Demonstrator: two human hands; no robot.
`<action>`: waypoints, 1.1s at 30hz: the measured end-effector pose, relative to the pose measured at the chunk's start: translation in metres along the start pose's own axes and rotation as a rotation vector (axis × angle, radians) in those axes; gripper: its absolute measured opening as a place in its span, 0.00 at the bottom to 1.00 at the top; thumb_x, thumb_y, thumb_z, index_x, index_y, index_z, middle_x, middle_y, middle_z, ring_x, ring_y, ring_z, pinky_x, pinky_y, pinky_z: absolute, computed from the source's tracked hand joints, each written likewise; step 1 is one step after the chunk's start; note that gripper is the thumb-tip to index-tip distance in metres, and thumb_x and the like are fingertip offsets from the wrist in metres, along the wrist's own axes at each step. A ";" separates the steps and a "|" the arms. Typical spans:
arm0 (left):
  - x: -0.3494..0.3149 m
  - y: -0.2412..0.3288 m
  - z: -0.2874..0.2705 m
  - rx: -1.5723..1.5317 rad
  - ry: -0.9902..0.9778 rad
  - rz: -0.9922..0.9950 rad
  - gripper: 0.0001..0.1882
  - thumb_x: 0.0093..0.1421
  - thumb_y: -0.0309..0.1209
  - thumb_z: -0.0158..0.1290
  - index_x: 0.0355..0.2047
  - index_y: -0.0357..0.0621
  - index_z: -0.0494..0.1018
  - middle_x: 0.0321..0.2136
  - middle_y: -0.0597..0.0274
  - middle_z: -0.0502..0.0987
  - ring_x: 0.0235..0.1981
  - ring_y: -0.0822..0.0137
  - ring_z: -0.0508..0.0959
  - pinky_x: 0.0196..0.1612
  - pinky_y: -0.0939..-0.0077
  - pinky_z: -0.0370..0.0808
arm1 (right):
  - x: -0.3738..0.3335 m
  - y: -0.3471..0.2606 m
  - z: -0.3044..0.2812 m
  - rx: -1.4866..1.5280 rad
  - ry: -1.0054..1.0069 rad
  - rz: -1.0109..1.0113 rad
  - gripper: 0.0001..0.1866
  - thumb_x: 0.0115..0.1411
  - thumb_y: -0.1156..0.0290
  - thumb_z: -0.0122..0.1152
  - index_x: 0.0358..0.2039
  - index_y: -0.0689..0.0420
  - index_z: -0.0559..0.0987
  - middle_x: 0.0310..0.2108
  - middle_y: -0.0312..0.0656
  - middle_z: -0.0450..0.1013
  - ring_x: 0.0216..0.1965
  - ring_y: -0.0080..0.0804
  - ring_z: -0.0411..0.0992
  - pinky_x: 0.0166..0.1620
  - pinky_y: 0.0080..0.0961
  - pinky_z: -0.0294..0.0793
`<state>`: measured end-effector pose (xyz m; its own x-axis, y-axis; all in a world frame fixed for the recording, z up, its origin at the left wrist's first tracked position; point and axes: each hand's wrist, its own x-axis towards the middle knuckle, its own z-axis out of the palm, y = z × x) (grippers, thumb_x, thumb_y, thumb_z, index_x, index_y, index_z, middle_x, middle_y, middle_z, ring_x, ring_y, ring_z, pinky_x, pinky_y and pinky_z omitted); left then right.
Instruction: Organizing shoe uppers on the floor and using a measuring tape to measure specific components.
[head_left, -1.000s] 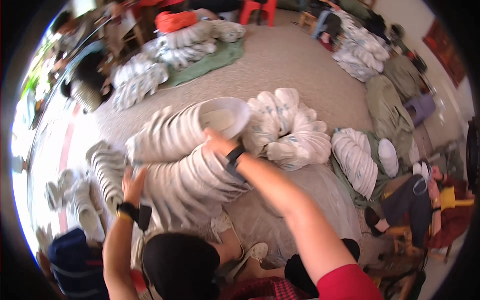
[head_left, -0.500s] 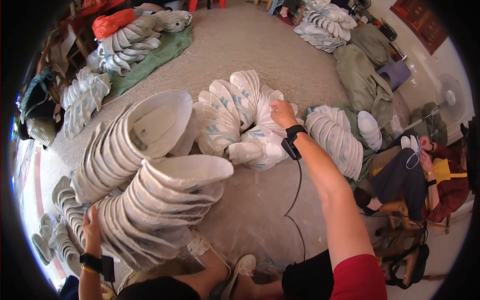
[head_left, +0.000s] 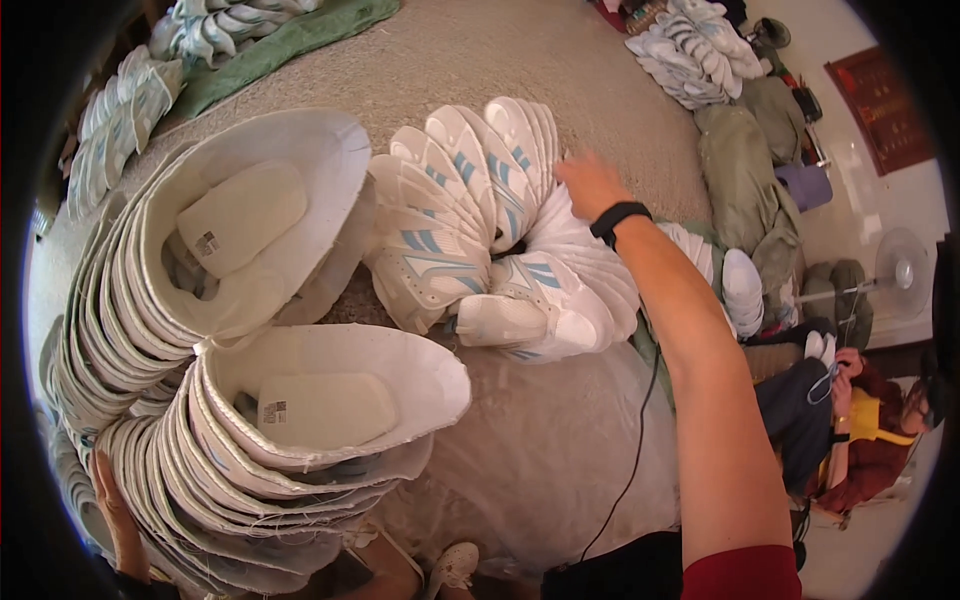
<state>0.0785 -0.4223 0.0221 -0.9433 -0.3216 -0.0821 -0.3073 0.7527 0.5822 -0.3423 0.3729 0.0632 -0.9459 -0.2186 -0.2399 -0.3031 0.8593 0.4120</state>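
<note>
The right hand (head_left: 590, 183) is reaching out over a fanned bundle of white shoe uppers with pale blue stripes (head_left: 480, 220), its fingers spread loosely and lying on the far top edge of the bundle, not pinching anything that shows; a black band (head_left: 620, 218) is sitting on its wrist. It seems to be coming at the bundle from above because the uppers are standing on edge, packed side against side, so the free edges are the easiest part to get hold of. The left hand (head_left: 115, 505) is down at the lower left edge of the view, pressing flat against the side of a tall nested stack of white cup-shaped shoe uppers with pale insole pads inside (head_left: 300, 420); whether its fingers are curled around anything I cannot tell, as most of it is hidden behind the stack. That hand seems to be steadying the leaning stack, which is bending over under its own height. A second such stack (head_left: 240, 220) is arching just behind the first, each piece sitting inside the next, probably to keep them together and save room. Everything is lying on a beige carpeted floor (head_left: 560, 70). A thin black cord (head_left: 640, 430) is trailing down beside the right forearm. Further off, more bundles of uppers (head_left: 690, 55) are lying near olive green sacks (head_left: 740, 170), a standing fan (head_left: 900, 272) is by the wall, and another person in a yellow and red top (head_left: 860, 430) is sitting at the right
</note>
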 end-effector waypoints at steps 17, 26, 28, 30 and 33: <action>0.017 0.084 0.040 0.061 0.129 0.057 0.21 0.70 0.33 0.37 0.62 0.41 0.57 0.63 0.46 0.57 0.62 0.51 0.60 0.64 0.69 0.56 | -0.104 -0.011 -0.060 -0.071 -0.176 -0.458 0.21 0.32 0.66 0.66 0.33 0.54 0.82 0.43 0.43 0.67 0.53 0.42 0.60 0.52 0.43 0.60; 0.030 0.111 0.048 -0.098 0.177 -0.079 0.22 0.67 0.39 0.40 0.57 0.39 0.62 0.56 0.41 0.62 0.55 0.46 0.65 0.55 0.62 0.62 | -0.128 0.077 -0.232 -0.194 -0.013 -0.145 0.17 0.31 0.66 0.59 0.26 0.58 0.79 0.31 0.51 0.74 0.37 0.50 0.72 0.38 0.44 0.70; 0.031 0.116 0.042 0.098 0.086 -0.061 0.29 0.70 0.47 0.34 0.62 0.40 0.58 0.62 0.42 0.57 0.62 0.47 0.59 0.63 0.67 0.55 | -0.147 0.096 -0.266 -0.164 -0.014 -0.031 0.14 0.28 0.67 0.58 0.18 0.63 0.75 0.22 0.58 0.71 0.27 0.53 0.71 0.28 0.42 0.68; 0.031 0.120 0.038 -0.011 0.100 -0.100 0.36 0.66 0.55 0.35 0.61 0.35 0.57 0.61 0.40 0.59 0.62 0.45 0.61 0.62 0.67 0.56 | -0.160 0.114 -0.300 -0.301 -0.167 -0.072 0.14 0.26 0.69 0.55 0.13 0.66 0.67 0.18 0.60 0.65 0.21 0.52 0.64 0.24 0.41 0.59; 0.029 0.121 0.040 -0.126 0.091 -0.120 0.39 0.65 0.58 0.36 0.62 0.36 0.57 0.61 0.37 0.59 0.61 0.45 0.61 0.61 0.66 0.57 | -0.196 0.136 -0.326 -0.144 -0.181 -0.192 0.15 0.37 0.63 0.58 0.12 0.62 0.68 0.14 0.47 0.66 0.18 0.38 0.61 0.23 0.33 0.59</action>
<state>0.0092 -0.3176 0.0584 -0.8841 -0.4592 -0.0870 -0.3930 0.6298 0.6700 -0.2364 0.3821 0.4529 -0.8375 -0.2739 -0.4728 -0.5001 0.7330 0.4612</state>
